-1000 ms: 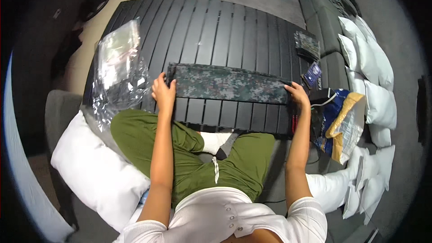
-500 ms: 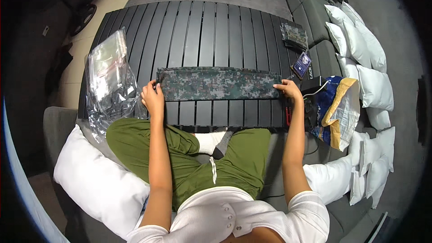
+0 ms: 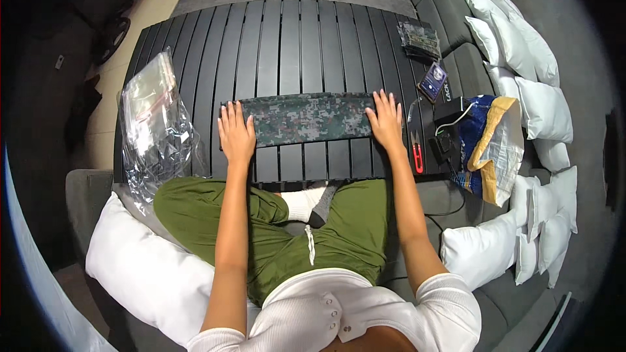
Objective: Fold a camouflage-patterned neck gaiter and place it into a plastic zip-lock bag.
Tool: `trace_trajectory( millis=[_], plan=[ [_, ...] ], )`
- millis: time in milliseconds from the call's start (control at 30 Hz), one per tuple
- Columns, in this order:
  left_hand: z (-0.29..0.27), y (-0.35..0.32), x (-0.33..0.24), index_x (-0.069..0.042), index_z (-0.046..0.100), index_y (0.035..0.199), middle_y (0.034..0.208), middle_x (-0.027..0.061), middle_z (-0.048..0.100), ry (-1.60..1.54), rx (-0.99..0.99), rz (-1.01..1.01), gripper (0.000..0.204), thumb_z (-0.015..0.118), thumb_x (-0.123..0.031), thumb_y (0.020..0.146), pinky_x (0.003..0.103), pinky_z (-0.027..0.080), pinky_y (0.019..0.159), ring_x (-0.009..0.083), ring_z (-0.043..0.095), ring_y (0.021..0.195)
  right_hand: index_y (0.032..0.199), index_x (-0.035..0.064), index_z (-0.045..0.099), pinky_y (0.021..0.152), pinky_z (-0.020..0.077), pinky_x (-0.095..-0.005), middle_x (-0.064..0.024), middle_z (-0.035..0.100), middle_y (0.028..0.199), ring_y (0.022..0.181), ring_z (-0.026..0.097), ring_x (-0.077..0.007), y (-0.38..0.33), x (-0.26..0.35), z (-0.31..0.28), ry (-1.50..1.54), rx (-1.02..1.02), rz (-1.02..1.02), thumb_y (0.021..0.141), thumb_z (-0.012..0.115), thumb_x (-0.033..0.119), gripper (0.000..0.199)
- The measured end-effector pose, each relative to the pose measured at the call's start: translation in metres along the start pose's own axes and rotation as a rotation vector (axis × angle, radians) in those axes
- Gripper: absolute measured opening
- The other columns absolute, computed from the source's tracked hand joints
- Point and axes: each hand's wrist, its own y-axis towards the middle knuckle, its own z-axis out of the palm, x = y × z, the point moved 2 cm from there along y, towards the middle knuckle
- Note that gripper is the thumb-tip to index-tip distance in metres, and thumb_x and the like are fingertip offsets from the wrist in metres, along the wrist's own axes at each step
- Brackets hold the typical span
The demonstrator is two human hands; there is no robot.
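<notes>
A long folded strip of green-grey digital camouflage cloth [image 3: 313,119] lies flat across the near part of the black slatted table [image 3: 287,45]. My left hand [image 3: 236,132] rests flat on its left end, fingers stretched out. On the right end lies my right hand [image 3: 386,120], palm down with the fingers extended. Neither hand grips anything. Parts of the cloth's two ends are hidden beneath the hands.
Clear plastic bags [image 3: 156,117] lie at the table's left. On the right are red-handled snips [image 3: 417,153], a phone [image 3: 432,82], a black box [image 3: 448,111], packed camouflage pieces [image 3: 419,40] and a blue-yellow sack [image 3: 492,150]. White pillows [image 3: 544,107] line the grey sofa.
Both hands have gone from pinching the cloth's ends to lying flat on top of it. The right hand has moved left, uncovering the red-handled snips.
</notes>
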Motion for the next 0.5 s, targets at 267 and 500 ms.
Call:
trace_trajectory(
  millis=[267, 500],
  plan=[
    [0.002, -0.001, 0.014, -0.016, 0.031, 0.139, 0.145, 0.0070, 0.027, 0.084, 0.087, -0.069, 0.054, 0.036, -0.042, 0.092, 0.045, 0.015, 0.109, 0.0261, 0.020, 0.135, 0.139, 0.0190, 0.031, 0.108, 0.0090, -0.0485, -0.0050, 0.026, 0.146, 0.136, 0.018, -0.0247, -0.004, -0.008, 0.006, -0.092, 0.067, 0.039, 0.092, 0.036, 0.045, 0.054],
    [-0.007, -0.001, 0.004, -0.012, 0.042, 0.132, 0.144, 0.0128, 0.026, 0.001, -0.014, -0.071, 0.049, 0.045, -0.036, 0.090, 0.045, 0.019, 0.108, 0.0296, 0.025, 0.132, 0.116, 0.0087, 0.054, 0.100, 0.0268, -0.0414, -0.0131, 0.052, 0.117, 0.117, 0.039, -0.0335, -0.013, -0.052, -0.012, 0.243, -0.301, 0.191, 0.086, 0.053, 0.032, 0.037]
  ],
)
